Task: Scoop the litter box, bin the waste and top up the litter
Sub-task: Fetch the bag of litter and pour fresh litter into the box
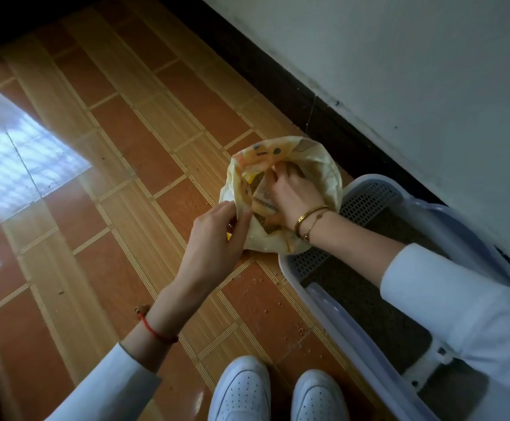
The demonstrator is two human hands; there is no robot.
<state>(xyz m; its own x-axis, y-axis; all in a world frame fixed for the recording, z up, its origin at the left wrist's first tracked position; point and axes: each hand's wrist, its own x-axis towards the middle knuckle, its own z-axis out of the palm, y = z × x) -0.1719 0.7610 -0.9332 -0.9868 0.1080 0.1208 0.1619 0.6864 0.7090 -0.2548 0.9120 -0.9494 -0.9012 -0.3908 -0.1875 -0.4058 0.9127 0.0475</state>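
Litter box, pale blue with grated rim, sits on tiled floor at your 4 o'clock, along wall. Dark litter inside. Yellowish plastic bag on floor, touching box's far end, mouth open. Your left hand pinches bag rim at its 8 o'clock. Your right hand reaches inside bag, fingers curled; what they grip, cannot tell. White shoes at 6 o'clock.
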